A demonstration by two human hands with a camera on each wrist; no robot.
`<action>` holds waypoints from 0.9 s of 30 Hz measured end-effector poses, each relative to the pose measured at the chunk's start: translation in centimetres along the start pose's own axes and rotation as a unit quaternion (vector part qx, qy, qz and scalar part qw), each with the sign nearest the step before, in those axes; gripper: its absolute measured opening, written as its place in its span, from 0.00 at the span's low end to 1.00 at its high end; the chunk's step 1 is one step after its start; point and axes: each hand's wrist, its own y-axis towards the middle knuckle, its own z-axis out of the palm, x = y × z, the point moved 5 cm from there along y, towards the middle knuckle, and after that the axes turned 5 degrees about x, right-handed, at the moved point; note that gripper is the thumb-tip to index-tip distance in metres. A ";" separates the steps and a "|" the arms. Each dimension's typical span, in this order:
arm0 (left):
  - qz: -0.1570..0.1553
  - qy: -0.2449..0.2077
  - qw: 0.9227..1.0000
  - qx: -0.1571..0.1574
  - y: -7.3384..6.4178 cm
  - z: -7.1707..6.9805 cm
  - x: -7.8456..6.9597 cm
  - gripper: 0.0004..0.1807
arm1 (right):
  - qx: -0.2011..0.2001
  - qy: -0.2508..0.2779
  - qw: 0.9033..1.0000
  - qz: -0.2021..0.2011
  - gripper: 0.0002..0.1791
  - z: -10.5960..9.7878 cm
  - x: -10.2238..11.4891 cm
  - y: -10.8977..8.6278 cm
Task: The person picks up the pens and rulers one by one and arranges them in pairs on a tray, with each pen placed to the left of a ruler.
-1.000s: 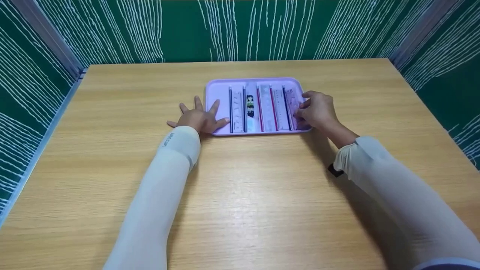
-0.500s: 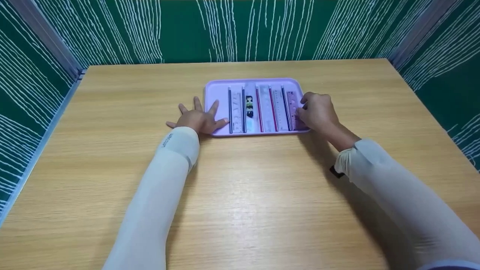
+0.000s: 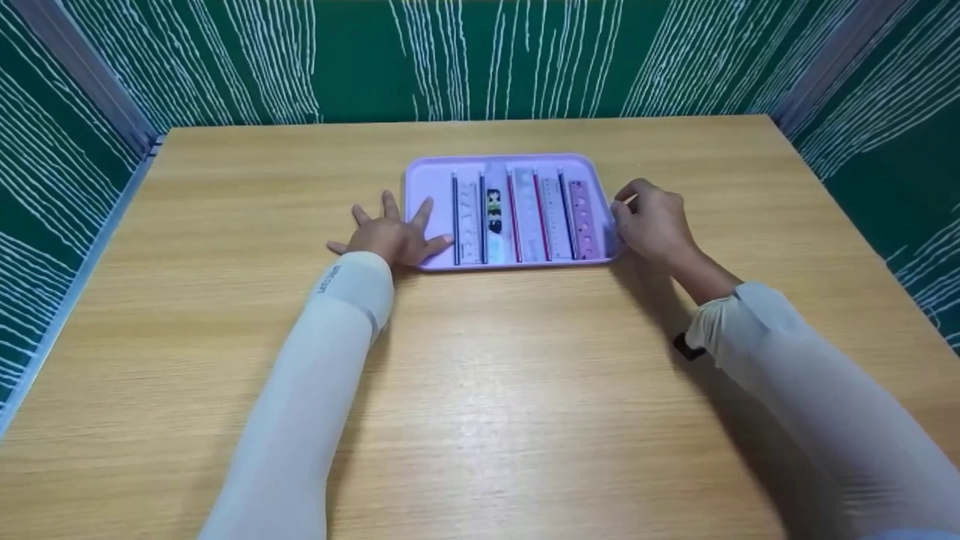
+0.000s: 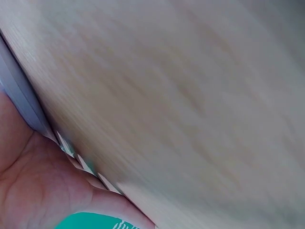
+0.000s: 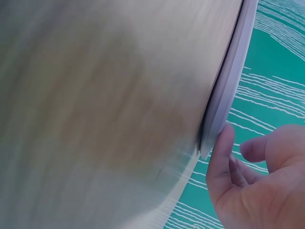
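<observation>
A lilac tray [image 3: 433,176] lies on the table, bearing pencils and rulers in an alternating row. My left hand [image 3: 386,238] rests at its left edge with fingers spread, the thumb and index finger over the rim. Just off the right edge is my right hand [image 3: 656,221], its fingers loosely bent and nothing seen between them. In the right wrist view, one fingertip [image 5: 228,133] is at or near the tray's rim; contact is unclear. Nearest to that hand lies a pink ruler [image 3: 582,221], beside a dark pencil [image 3: 568,217]. A red pencil [image 3: 514,217] lies mid-tray.
A clear ruler with a dark cartoon print [image 3: 494,210] lies left of the middle. The wooden table [image 3: 480,375] reaches back to a green wall [image 3: 352,60] with white streaks. Green panels also stand at both sides.
My right hand has let go of the pink ruler and moved right, off the tray. The pink ruler now lies fully in view. The left hand stays in place.
</observation>
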 end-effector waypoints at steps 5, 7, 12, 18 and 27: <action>0.001 0.001 1.000 0.011 0.1 0.3 0.1 0.45 | 0.003 0.010 1.000 -0.006 0.18 0.0 -0.3 -0.1; 0.000 -0.001 1.000 0.016 0.1 0.4 0.0 0.45 | 0.014 0.015 1.000 0.004 0.19 0.1 -0.4 -0.1; -0.002 -0.004 1.000 0.022 0.2 0.3 -0.1 0.46 | 0.025 0.019 0.999 0.013 0.21 -0.1 -0.3 0.1; -0.005 -0.002 1.000 0.017 0.3 0.1 -0.2 0.46 | 0.024 0.018 1.000 0.008 0.20 -0.3 -0.1 0.2; -0.009 0.000 1.000 0.009 0.4 0.1 0.1 0.46 | 0.034 0.023 0.999 0.008 0.20 0.0 0.4 0.2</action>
